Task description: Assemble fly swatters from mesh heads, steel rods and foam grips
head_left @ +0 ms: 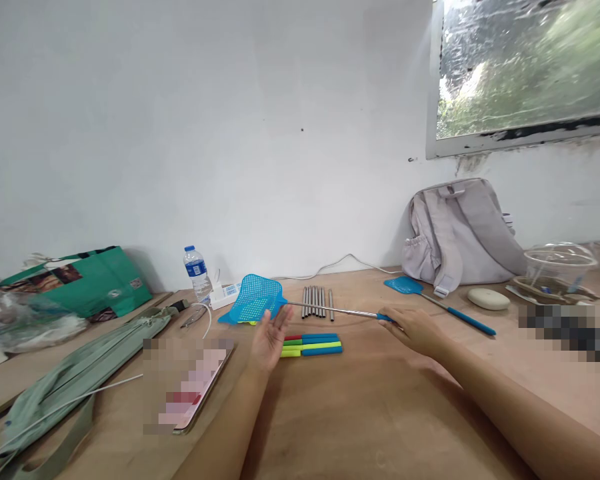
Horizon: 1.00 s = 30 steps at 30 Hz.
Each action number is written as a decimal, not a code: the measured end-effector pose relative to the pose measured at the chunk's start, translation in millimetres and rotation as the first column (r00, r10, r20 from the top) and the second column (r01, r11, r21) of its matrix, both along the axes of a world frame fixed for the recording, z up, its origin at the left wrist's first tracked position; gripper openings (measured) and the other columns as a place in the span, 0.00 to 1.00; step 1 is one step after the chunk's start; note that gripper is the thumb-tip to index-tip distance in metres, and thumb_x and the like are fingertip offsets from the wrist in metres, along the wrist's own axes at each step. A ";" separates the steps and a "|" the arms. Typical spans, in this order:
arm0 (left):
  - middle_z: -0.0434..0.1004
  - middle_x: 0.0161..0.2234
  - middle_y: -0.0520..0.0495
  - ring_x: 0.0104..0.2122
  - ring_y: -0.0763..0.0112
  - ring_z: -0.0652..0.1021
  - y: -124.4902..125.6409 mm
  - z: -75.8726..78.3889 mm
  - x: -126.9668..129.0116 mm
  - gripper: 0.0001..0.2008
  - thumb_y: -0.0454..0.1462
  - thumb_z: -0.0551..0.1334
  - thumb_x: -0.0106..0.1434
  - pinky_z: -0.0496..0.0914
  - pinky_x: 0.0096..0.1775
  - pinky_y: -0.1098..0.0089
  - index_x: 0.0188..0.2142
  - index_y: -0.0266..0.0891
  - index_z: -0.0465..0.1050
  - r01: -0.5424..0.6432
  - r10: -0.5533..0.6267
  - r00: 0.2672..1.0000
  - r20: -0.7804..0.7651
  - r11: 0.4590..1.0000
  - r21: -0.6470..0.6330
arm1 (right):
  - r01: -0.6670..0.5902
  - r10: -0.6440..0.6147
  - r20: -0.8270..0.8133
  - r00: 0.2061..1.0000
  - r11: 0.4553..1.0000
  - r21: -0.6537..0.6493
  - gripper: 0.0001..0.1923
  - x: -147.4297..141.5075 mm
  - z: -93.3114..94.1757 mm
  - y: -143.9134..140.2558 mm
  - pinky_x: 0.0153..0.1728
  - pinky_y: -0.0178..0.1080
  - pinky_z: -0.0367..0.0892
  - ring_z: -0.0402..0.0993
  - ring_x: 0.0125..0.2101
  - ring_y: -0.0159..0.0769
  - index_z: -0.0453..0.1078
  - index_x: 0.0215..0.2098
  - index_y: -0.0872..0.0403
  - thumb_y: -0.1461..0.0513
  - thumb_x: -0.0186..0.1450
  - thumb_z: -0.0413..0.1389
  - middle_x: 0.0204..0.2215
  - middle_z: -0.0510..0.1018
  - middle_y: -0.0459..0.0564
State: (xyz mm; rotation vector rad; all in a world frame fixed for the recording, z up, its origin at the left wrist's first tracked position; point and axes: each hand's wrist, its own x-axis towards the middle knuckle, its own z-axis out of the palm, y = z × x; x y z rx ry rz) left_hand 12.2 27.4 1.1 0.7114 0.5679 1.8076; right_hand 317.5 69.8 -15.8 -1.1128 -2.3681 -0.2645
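A wooden desk [360,413] is shown against a white wall, with a window at the upper right. Its near middle is bare, and open room is left in front of both hands; the left edge is crowded.

Against the wall at the back right, a grey backpack [460,233] is stood upright. At the back left corner a green bag [87,280] is laid, its printed panel too small to be read. A pale green pouch [75,373] is stretched along the left edge, with a white cable across it. A clear plastic container [560,263] is set near the right edge.

A blue fly swatter [255,298] is held at its blue grip by the right hand [417,330], whose fingers are closed around the handle. Its metal rod is extended leftward over the desk's middle, and the mesh head is touched from below by the left hand [270,340], held open with fingers spread and nothing gripped.

A second swatter [405,285] is laid beside the backpack. A water bottle [196,272] with a blue label, unreadable, is stood at the back beside a white power strip [223,295]. A row of metal rods [317,301] is laid behind four coloured markers [313,345], just beside the left hand. A white oval object [489,299] is rested near the container.
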 end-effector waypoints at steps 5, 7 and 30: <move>0.76 0.38 0.44 0.42 0.62 0.74 -13.8 -7.5 48.6 0.13 0.43 0.59 0.55 0.61 0.50 0.57 0.37 0.38 0.68 0.249 -0.245 0.959 -0.145 0.968 0.012 | -0.084 0.082 -0.024 0.996 0.991 -0.106 0.18 -31.7 -2.5 -20.0 0.28 0.36 0.60 0.71 0.30 0.37 0.65 0.38 0.52 0.54 0.65 0.38 0.32 0.76 0.50; 0.77 0.34 0.43 0.42 0.60 0.74 -20.4 -9.3 62.2 0.13 0.45 0.58 0.55 0.60 0.49 0.56 0.33 0.37 0.68 0.267 -0.262 0.954 -0.145 0.963 0.018 | -0.113 0.111 -0.019 0.994 0.985 -0.127 0.17 -42.8 -2.8 -29.1 0.28 0.36 0.60 0.71 0.30 0.36 0.66 0.36 0.52 0.55 0.66 0.38 0.32 0.76 0.50; 0.48 0.15 0.59 0.15 0.81 0.58 -7.3 -2.1 48.7 0.19 0.43 0.56 0.59 0.62 0.24 0.74 0.18 0.39 0.49 0.014 0.000 0.961 0.276 0.999 -0.049 | -0.079 0.075 -0.067 0.995 0.996 -0.052 0.14 -69.9 -18.9 -38.5 0.24 0.34 0.61 0.73 0.27 0.36 0.65 0.42 0.48 0.59 0.65 0.40 0.30 0.77 0.47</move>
